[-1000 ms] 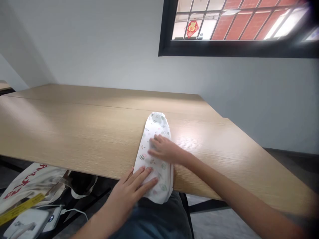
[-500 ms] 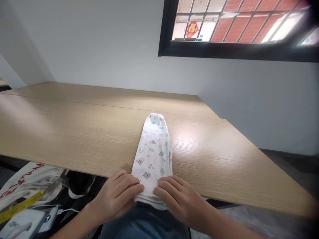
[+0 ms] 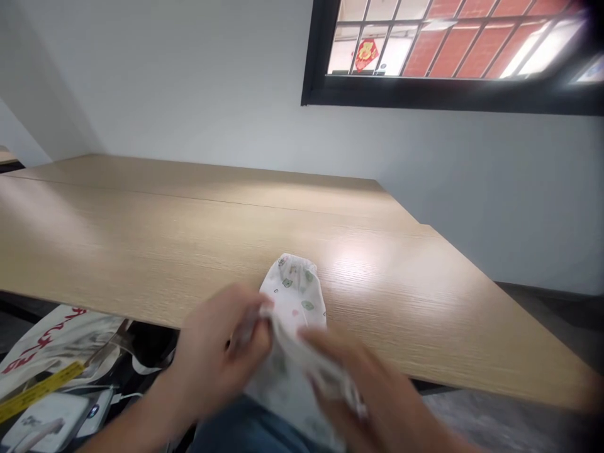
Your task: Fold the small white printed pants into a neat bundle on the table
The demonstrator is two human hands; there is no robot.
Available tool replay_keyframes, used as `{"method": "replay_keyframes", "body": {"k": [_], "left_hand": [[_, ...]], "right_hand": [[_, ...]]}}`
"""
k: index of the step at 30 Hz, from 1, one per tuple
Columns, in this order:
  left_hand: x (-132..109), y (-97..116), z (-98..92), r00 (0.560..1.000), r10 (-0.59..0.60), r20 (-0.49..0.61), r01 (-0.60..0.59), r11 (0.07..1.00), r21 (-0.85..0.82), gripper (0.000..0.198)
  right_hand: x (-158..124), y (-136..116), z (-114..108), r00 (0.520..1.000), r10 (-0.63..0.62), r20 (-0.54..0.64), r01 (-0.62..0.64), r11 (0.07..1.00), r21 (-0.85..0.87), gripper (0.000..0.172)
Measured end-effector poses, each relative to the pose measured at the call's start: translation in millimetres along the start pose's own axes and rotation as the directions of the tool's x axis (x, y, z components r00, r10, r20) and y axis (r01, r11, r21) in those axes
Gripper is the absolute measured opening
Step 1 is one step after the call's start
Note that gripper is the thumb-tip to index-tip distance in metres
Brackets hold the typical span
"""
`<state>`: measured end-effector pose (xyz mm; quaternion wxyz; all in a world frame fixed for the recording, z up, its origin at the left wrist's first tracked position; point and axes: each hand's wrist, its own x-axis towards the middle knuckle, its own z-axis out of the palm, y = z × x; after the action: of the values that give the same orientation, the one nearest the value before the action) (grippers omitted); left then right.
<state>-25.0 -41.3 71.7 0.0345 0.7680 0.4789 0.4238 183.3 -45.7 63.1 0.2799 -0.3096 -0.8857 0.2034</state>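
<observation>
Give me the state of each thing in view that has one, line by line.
Printed cloth: far end resting on the table, nearer part lifted and bunched.
Left hand: closed on the cloth.
Right hand: motion-blurred, gripping the cloth.
White cable: plugged into the grey device.
Tote bag: crumpled.
Window: barred; open or shut, cannot tell.

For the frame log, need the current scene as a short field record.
left grip: closed on white cloth printed with green and pink motifs
right grip: also holding the cloth; fingers blurred
cloth: far end on table; an edge stretches between the grips
surface: pale wood-grain table
beyond near edge, left: white bag with red lettering
wall: black-framed barred window
</observation>
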Motion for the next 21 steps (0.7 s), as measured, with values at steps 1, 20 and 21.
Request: {"method": "replay_keyframes", "body": {"k": [1,20,21], "left_hand": [[22,-7,8.3,0.997,-0.065,0.048,0.066,0.998,-0.015,0.011],[80,-33,93.3,0.663,0.16,0.731,-0.001,0.977,-0.213,0.04],[86,-37,101.5,0.613,0.136,0.778,-0.02,0.987,-0.157,0.039]], "right_hand": [[18,13,-6,0.992,0.034,-0.118,-0.037,0.999,-0.025,0.035],[25,49,40,0.995,-0.068,0.071,0.091,0.915,-0.394,0.039],[18,41,50,0.994,-0.069,0.087,0.1,0.898,-0.428,0.044]]}}
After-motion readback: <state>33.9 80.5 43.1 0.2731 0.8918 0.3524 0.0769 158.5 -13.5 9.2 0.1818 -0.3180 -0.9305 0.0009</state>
